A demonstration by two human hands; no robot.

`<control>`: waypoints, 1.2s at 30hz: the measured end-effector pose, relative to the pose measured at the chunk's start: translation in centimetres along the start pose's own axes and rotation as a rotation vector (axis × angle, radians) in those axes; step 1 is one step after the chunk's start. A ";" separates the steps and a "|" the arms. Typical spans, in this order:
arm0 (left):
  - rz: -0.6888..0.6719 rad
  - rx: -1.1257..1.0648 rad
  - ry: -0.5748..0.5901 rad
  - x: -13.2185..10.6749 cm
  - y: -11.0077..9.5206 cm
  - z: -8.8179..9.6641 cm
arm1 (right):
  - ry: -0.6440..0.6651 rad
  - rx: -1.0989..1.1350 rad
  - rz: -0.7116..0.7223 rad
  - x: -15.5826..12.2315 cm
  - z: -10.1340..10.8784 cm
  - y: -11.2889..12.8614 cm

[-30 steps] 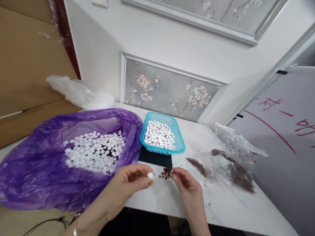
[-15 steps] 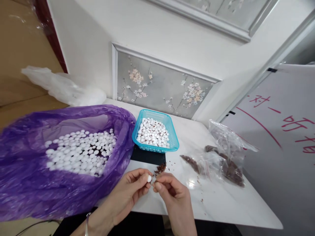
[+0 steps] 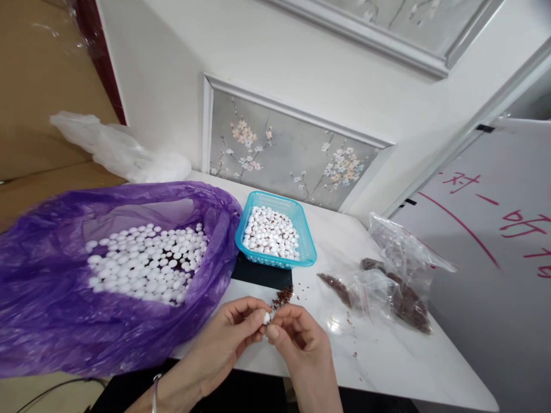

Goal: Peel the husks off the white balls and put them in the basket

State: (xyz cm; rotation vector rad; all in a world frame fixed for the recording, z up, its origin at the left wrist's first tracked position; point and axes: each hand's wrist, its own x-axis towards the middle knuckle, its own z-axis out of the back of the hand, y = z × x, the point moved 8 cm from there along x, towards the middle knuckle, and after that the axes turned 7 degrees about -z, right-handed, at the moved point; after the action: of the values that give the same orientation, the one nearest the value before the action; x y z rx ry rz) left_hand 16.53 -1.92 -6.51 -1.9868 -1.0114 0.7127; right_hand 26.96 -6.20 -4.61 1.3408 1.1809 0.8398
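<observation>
Far left there's a big purple bag (image 3: 64, 310) lying open, full of white beads (image 3: 146, 261). Next over, the left hand (image 3: 230, 332) has its grip pinched on a single white bead (image 3: 267, 316), right above the near edge of the white surface (image 3: 387, 355). The right hand (image 3: 297, 344) is touching it, fingertips closed against that bead. Just behind sits a little pile of dark bits (image 3: 282, 296), then a blue basket (image 3: 307, 252) of beads, and clear bags (image 3: 400, 281) at the right.

Purple bag (image 3: 64, 321), white beads (image 3: 146, 264); turquoise basket (image 3: 307, 252).
</observation>
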 end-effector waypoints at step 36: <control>-0.059 -0.038 -0.050 0.0 -0.4 0.2 | 0.147 0.057 0.050 0.9 -0.8 -0.2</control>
State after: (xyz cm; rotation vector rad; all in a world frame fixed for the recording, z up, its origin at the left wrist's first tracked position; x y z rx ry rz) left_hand 16.25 -1.69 -6.33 -1.9720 -1.1166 0.7191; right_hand 26.39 -5.10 -4.81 1.3778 1.2979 0.9600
